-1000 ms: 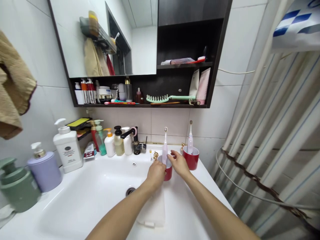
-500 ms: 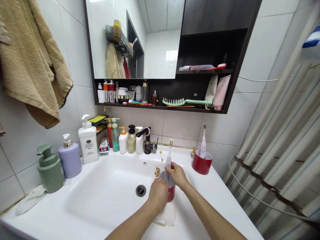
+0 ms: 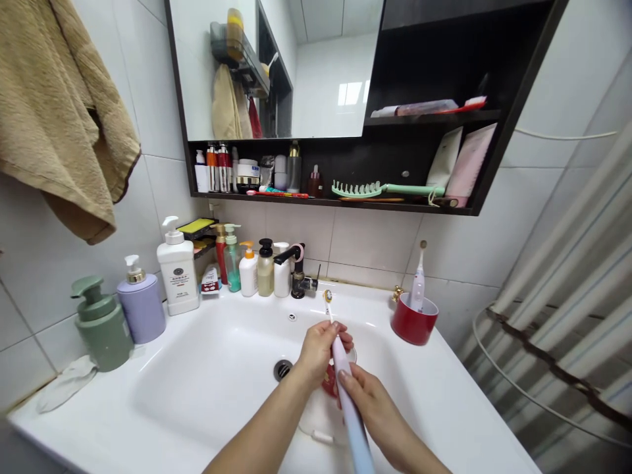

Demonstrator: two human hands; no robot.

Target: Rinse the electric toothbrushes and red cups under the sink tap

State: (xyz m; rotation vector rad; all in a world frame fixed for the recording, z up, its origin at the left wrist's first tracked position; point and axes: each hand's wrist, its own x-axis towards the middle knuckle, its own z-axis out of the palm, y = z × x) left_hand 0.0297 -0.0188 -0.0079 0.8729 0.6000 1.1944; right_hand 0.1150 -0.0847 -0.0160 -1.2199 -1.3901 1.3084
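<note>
Both hands hold an electric toothbrush (image 3: 349, 401) with a pale pink handle that turns light blue at its base. It slants, head away from me and base toward me. My left hand (image 3: 318, 349) pinches the neck just below the brush head (image 3: 328, 297). Lower down, my right hand (image 3: 370, 398) is closed around the handle. Behind the hands a red cup (image 3: 330, 383) shows only in part; the hands and the brush hide the rest.
A second red cup (image 3: 413, 322) with another electric toothbrush (image 3: 419, 283) stands on the sink's right ledge. Pump bottles (image 3: 178, 270) line the left and back, beside the black faucet (image 3: 298, 270). The mirror cabinet (image 3: 340, 204) overhangs the basin (image 3: 212, 382). A towel (image 3: 64, 118) hangs left.
The toothbrush has come up out of the red cup and now tilts toward me. My left hand has moved from the cup to the brush neck; my right hand now grips the handle lower down.
</note>
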